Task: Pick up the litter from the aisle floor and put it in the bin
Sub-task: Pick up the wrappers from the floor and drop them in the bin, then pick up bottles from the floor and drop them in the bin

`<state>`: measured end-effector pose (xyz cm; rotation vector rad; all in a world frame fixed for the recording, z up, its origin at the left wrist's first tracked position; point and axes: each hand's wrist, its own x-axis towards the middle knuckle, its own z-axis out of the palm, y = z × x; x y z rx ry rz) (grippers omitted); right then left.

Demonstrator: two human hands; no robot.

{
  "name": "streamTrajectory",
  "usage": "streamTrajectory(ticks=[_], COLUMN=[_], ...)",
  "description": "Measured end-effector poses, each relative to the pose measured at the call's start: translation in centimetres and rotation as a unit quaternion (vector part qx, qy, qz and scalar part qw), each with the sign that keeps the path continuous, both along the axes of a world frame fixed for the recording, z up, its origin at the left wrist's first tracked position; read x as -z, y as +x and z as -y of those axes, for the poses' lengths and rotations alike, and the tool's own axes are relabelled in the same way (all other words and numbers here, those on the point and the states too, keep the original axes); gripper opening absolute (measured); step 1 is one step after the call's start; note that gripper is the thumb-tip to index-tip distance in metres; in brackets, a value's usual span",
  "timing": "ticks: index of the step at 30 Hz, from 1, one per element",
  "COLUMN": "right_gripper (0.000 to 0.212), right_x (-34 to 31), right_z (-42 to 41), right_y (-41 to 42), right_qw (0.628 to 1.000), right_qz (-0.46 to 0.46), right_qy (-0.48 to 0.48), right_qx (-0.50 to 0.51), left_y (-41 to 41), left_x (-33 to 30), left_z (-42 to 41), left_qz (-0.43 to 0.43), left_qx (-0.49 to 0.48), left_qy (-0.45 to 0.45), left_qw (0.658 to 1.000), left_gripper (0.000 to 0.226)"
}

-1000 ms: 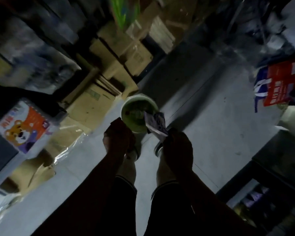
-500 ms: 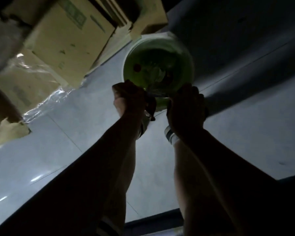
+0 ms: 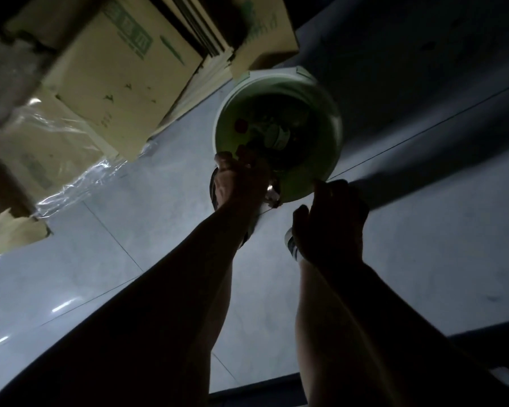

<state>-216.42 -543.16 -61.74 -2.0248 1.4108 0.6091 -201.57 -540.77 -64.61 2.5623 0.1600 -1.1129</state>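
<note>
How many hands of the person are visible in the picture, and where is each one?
2. The left hand is at the near rim of the green bin. The right hand is lower, just beside the bin's near edge, above the floor.

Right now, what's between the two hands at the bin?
In the head view, the near rim of the green bin lies between the left hand and right hand, plus bare grey floor. Too dark to see more.

Dim, hands silhouetted, glare streaks on floor [image 3: 71, 259]
</note>
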Motion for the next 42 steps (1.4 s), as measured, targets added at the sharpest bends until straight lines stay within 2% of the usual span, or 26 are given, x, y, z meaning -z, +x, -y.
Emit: streamTrajectory(ticks=[4,8,15,21,27,31,34,38,42], right_gripper=[0.049,0.045,0.040,0.034,0.033,0.033,0.035,0.043,0.048], right_x=[-1.8,-4.3,-11.0,-19.9,-29.8,-36.6,-41.0,-46.7,-48.8], right_z=[-0.3,-0.2,0.8,2.7,4.2,4.3,4.1,1.8,-0.6], right_y=[-1.3,-1.3,-1.0,-1.4,-3.1,-4.4,-4.7,-4.4,-4.4], right_qw=[0.999,0.998,0.998,0.997,0.996,0.992,0.983,0.967,0.950], right_qz=[0.002,0.019,0.043,0.078,0.061,0.066,0.074,0.102,0.123], right_qy=[0.023,0.030,0.030,-0.023,-0.047,-0.045,-0.065,-0.087,-0.098], right_qx=[0.029,0.049,0.031,-0.006,-0.053,-0.101,-0.153,-0.215,-0.269], left_y=[-0.2,0.1,-0.8,-1.6,-3.3,-4.4,-5.3,-6.0,-6.0], left_x=[-1.2,-3.9,-11.2,-21.2,-32.8,-40.7,-46.3,-52.6,-55.6], left_z=[0.1,-0.4,-1.0,0.2,0.4,-0.6,-1.9,-6.2,-10.4], left_qz=[-0.015,-0.019,0.006,0.044,0.111,0.148,0.157,0.208,0.208], left_qx=[0.033,0.076,0.233,0.279,0.378,0.453,0.394,0.352,0.296], left_qy=[0.032,0.036,0.070,0.043,-0.019,-0.013,-0.036,-0.041,-0.033], left_qw=[0.999,0.996,0.970,0.958,0.919,0.879,0.905,0.912,0.932], left_gripper=[0.058,0.049,0.040,0.023,0.037,0.049,0.051,0.045,0.042])
